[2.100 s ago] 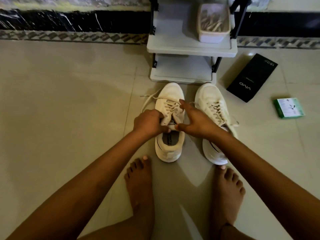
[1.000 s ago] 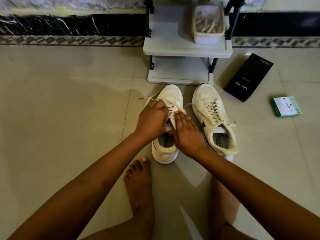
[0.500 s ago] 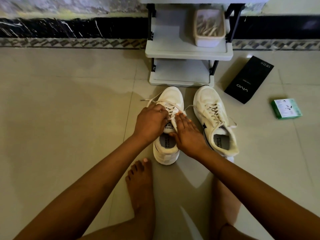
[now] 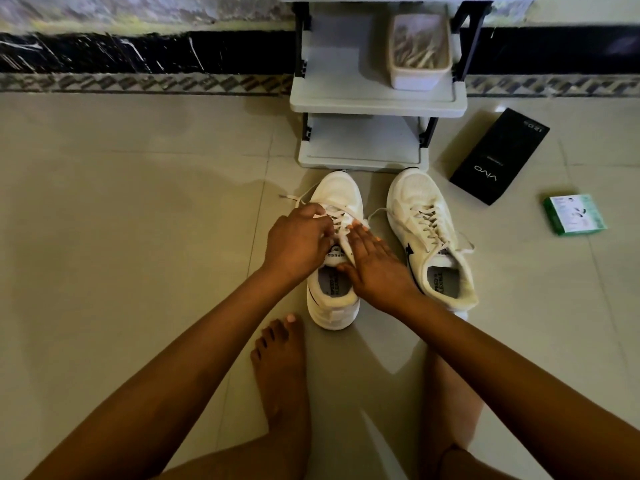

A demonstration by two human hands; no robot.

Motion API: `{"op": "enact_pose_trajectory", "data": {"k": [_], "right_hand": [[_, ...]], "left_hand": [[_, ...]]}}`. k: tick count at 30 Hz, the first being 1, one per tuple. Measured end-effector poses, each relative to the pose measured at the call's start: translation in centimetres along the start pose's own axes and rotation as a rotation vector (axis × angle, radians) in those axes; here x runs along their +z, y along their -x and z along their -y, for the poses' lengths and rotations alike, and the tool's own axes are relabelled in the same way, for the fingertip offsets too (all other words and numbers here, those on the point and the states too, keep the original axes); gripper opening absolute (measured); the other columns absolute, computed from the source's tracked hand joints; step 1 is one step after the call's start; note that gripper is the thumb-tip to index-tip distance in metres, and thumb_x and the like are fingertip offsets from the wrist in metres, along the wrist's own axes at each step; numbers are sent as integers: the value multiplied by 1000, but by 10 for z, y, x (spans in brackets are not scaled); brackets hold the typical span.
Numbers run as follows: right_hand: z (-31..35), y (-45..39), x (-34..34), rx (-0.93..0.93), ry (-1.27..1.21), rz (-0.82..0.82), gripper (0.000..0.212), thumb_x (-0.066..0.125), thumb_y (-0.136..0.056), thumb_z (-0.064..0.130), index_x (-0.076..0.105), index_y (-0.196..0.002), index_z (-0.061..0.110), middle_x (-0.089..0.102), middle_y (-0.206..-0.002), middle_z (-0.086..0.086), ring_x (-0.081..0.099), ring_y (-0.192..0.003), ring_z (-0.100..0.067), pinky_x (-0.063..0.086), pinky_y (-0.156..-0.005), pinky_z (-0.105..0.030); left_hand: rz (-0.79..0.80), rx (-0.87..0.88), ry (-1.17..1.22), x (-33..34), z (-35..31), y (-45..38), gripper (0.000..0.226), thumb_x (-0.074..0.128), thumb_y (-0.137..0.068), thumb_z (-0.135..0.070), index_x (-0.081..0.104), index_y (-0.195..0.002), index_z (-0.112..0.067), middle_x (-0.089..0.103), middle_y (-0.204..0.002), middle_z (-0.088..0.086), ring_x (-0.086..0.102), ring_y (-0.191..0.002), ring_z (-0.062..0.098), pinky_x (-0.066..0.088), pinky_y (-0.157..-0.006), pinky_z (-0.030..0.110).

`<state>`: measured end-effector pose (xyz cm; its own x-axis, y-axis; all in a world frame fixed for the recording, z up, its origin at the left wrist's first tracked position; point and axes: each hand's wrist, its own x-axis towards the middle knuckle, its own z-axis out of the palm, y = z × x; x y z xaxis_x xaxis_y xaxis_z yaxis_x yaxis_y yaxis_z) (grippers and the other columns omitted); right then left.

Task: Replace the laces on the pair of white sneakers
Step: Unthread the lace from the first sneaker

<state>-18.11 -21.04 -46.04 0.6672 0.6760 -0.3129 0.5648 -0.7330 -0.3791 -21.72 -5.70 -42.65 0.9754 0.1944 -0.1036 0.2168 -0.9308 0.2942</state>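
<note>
Two sneakers (image 4: 337,244) (image 4: 429,233), two boxes (image 4: 500,155) (image 4: 573,214), one tub (image 4: 419,51), one rack (image 4: 377,98)

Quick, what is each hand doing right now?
Left hand: closed, fingers pinching the lace on the left sneaker.
Right hand: open, fingers flat on the same sneaker's tongue, holding nothing.

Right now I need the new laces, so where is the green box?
The green box lies on the floor at the right of the head view, right of the black box.
</note>
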Motion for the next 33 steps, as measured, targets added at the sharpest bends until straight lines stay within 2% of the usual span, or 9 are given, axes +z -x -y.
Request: {"op": "enact_pose_trajectory", "data": {"k": [5,9,12,17,21,23,26,29,33], "right_hand": [[0,-1,-1,-2,1,-12,62,30,-101,40,5,-151,13,2,-159,-6,2,-146,-16,2,-116,-29],[1,-2,-2,-8,23,-4,62,30,-101,40,5,-151,13,3,-159,-7,3,-146,-17,2,-116,-28],[0,-2,0,-9,9,-4,63,30,-100,41,6,-151,12,2,-159,-7,3,-146,-18,1,-116,-28],[0,-2,1,-6,-6,0,65,30,-100,41,2,-151,12,1,-159,-7,2,-146,-18,1,-116,-28],[0,-1,-1,-15,-16,-3,64,31,-101,40,3,-151,12,5,-159,-8,4,-146,-18,2,-116,-28],[1,-1,-1,-15,-20,1,64,31,-101,40,1,-151,13,4,-159,-8,3,-146,-18,2,-116,-28],[1,-1,-1,-14,-16,-12,64,31,-101,40,4,-151,12,5,-159,-8,4,-146,-18,2,-116,-28],[0,-1,0,-11,-32,-19,64,31,-100,41,6,-151,12,10,-158,-8,8,-146,-18,3,-116,-27],[1,0,0,-17,-42,-37,66,33,-99,42,5,-151,11,13,-158,-11,12,-145,-20,7,-116,-28]], "left_hand": [[34,-19,164,-19,-22,-11,12,66,-84,-30,70,-93,-25,66,-107,1,57,-103,19,36,-71,24],[74,-26,157,-26,-21,-12,17,65,-84,-25,68,-101,-25,65,-112,0,57,-106,20,44,-77,27],[124,19,19,-19,-10,-5,25,61,-86,-23,67,-110,-28,60,-122,0,55,-111,22,48,-85,36],[36,15,24,-4,-8,1,18,58,-87,-22,70,-101,-20,61,-116,-1,53,-109,20,46,-83,33],[57,18,542,-29,-20,-6,10,72,-80,-14,73,-90,-10,68,-96,2,61,-95,16,45,-84,27],[28,18,645,-38,-26,-6,9,72,-80,-13,73,-89,-9,66,-89,-4,59,-90,9,43,-83,23],[1,-16,549,-32,-21,-5,18,73,-79,-17,71,-97,-13,65,-102,-1,56,-97,10,43,-85,25],[122,2,137,-17,-9,-2,33,67,-82,-20,66,-114,-22,58,-125,5,50,-116,24,44,-93,37],[46,-44,29,-5,-6,4,23,57,-89,-27,69,-109,-26,61,-120,0,53,-112,20,45,-84,32]]}}
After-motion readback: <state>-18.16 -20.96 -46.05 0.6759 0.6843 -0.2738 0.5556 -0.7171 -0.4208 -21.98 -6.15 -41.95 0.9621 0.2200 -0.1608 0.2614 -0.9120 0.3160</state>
